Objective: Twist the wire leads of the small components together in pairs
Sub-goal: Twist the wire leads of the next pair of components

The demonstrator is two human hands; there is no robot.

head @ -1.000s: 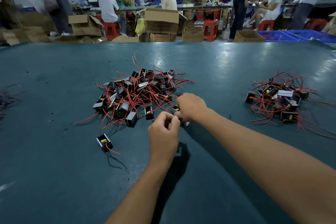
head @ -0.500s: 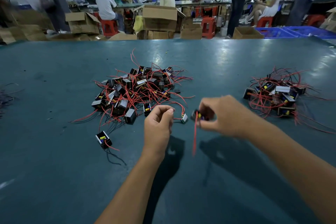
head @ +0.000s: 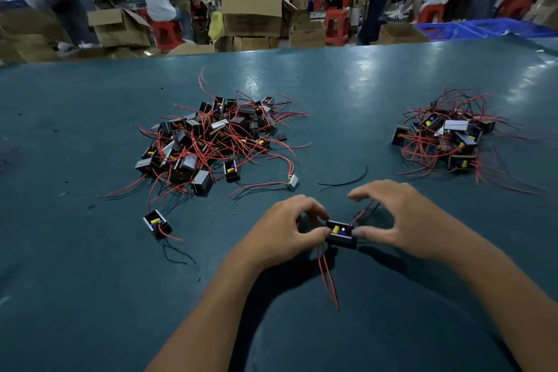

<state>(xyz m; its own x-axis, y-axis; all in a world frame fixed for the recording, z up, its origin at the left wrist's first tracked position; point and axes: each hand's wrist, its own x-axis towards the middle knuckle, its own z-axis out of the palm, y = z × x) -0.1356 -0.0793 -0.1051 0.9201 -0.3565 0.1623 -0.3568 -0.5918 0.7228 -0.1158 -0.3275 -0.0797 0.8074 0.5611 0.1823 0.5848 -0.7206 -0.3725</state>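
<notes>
While both thumbs pinch the small black component (head: 340,232) between the left hand (head: 287,231) and right hand (head: 398,220), its red leads (head: 327,278) trail toward six o'clock, free for twisting.

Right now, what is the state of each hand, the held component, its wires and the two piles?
left hand: thumb and fingers pinch the component's left end.
right hand: thumb touches the component's right end, fingers spread above.
component: held between both hands, open side up.
red leads: two, hanging toward the camera, not twisted.
large pile: loose, tangled.
small pile: apart, on the right.
</notes>
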